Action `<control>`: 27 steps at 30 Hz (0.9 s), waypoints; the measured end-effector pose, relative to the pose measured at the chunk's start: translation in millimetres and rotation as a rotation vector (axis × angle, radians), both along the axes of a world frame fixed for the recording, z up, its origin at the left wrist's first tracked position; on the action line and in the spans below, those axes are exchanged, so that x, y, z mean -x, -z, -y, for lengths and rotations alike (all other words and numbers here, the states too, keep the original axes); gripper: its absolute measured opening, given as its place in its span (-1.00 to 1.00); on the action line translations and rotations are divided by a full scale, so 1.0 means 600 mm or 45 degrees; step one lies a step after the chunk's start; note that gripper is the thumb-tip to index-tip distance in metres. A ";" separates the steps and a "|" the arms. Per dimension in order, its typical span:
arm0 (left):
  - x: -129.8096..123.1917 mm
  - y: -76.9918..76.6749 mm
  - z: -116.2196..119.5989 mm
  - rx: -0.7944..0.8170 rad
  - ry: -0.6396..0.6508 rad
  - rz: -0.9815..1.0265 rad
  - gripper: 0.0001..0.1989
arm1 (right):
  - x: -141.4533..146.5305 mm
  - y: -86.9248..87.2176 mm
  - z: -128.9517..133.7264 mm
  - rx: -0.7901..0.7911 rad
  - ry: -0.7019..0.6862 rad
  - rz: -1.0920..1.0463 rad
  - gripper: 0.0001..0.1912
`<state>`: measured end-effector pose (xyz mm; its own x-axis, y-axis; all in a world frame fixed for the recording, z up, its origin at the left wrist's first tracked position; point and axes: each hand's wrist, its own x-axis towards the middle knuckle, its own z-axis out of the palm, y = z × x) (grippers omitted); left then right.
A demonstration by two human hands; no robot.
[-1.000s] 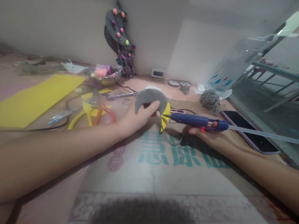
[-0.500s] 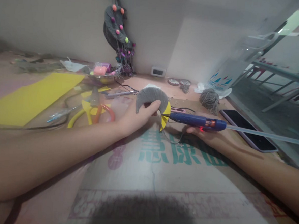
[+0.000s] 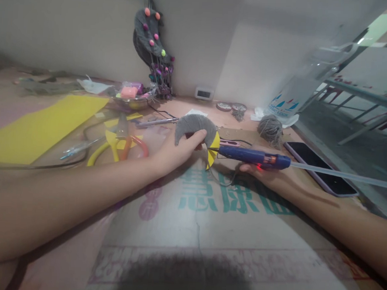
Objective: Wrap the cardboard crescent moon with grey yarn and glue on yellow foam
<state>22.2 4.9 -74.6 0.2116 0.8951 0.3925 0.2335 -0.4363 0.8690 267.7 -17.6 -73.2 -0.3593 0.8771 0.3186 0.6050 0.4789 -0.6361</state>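
Note:
My left hand (image 3: 183, 151) pinches a crescent (image 3: 194, 125) wrapped mostly in grey yarn, thumb on its front face. The crescent's lower right end is bare yellow (image 3: 214, 151). In my right hand (image 3: 254, 168) is a blue hot glue gun (image 3: 252, 156), a red light glowing on its underside and a long glue stick (image 3: 342, 174) jutting from its back. The gun's nozzle meets the yellow part near the edge of the yarn; whether it touches I cannot tell. A strand of grey yarn hangs below the crescent. Most of my right fingers are hidden behind the gun.
Pliers (image 3: 117, 147) and a yellow sheet (image 3: 47, 125) lie at left, near a metal bowl (image 3: 132, 101) of craft bits. A decorated grey crescent (image 3: 149, 35) hangs at the wall. At right are a yarn ball (image 3: 270, 128), a phone (image 3: 319, 168) and a clear bottle (image 3: 295, 90). Printed cardboard (image 3: 175, 231) covers the front.
Almost nothing differs. The crescent, both hands and the glue gun appear shifted very slightly left, with the nozzle still at the yellow end.

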 end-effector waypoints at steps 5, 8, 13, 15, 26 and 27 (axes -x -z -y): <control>-0.003 -0.002 0.002 0.053 -0.013 0.044 -0.73 | 0.006 -0.006 -0.003 0.054 0.010 0.090 -0.56; -0.005 -0.007 0.005 0.078 -0.025 0.043 -0.73 | 0.006 -0.005 -0.005 0.043 -0.006 0.036 -0.55; -0.007 -0.010 0.006 0.138 -0.045 0.038 -0.72 | 0.002 -0.003 -0.001 0.024 0.071 0.066 -0.60; -0.006 -0.009 0.006 0.158 -0.053 0.044 -0.72 | 0.000 0.000 -0.003 0.033 0.084 0.054 -0.60; -0.006 -0.008 0.005 0.185 -0.018 0.082 -0.72 | 0.007 -0.013 0.008 0.063 0.172 0.123 -0.63; -0.006 -0.008 0.005 0.181 -0.021 0.083 -0.72 | 0.008 -0.016 0.011 0.060 0.204 0.133 -0.67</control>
<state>25.6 2.0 -69.9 0.1748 0.9457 0.2740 0.1807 -0.3043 0.9353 263.2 -24.2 -63.6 -0.2425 0.9390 0.2439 0.7351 0.3419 -0.5855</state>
